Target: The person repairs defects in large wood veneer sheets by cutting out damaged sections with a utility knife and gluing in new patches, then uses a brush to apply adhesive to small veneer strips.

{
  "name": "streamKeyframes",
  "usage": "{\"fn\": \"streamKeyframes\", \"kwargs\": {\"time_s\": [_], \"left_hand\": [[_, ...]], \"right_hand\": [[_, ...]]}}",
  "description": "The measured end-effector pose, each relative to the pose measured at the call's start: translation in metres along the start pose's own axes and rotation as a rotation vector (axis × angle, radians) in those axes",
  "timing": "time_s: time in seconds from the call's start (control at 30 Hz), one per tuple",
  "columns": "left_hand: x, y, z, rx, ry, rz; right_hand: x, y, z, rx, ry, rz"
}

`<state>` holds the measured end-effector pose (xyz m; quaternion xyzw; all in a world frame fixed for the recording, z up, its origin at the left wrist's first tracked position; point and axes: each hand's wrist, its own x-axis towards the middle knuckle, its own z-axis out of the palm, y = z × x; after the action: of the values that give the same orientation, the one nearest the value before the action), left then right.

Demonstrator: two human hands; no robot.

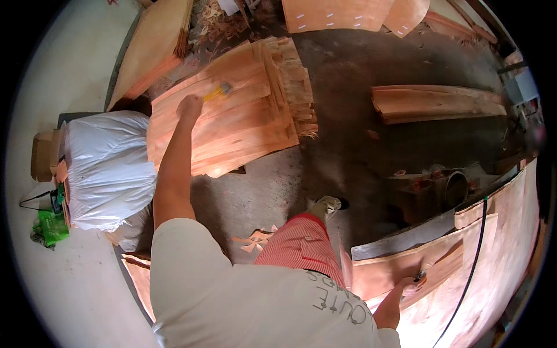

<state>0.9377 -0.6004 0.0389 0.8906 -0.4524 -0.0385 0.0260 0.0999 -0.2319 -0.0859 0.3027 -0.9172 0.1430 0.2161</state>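
Stretched out to the upper left, my left hand (190, 108) is closed around a yellow-handled tool (217, 93) with a flat grey head. Motion blurs that tool, so I cannot tell whether it is a brush or a scraper. Beneath it lies a stack of thin wood veneer sheets (243, 124) with ragged edges on its right side. At the lower right, my right hand (409, 286) is closed on a small dark object (421, 276) whose kind I cannot make out. That hand is over veneer sheets (377, 279) on the right-hand work surface.
White plastic sheeting (107, 165) covers a pile beside the left wall. A bundle of veneer strips (438, 103) lies on the floor at right. Wood scraps (255, 239) lie near my leg. A black cable (477, 255) crosses the right-hand sheets. More panels (336, 14) stand at the far side.
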Motion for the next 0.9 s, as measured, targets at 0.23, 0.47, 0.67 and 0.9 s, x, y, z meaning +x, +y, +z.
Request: {"fn": "streamKeyframes", "kwargs": {"time_s": [0.23,0.47,0.67,0.9], "left_hand": [[0.014,-0.13,0.011,0.173,0.123,-0.2],[-0.01,-0.129,-0.005,0.278,0.117,-0.491],[-0.023,-0.174,0.014,0.201,0.24,-0.545],[-0.059,0.004,0.02,0.32,0.331,0.397]], "right_hand": [[-0.001,0.021,0.025,0.01,0.03,-0.051],[0.004,0.01,0.005,0.041,0.082,-0.033],[-0.001,0.01,0.021,0.104,0.079,-0.059],[-0.008,-0.001,-0.001,0.026,0.018,0.002]]}}
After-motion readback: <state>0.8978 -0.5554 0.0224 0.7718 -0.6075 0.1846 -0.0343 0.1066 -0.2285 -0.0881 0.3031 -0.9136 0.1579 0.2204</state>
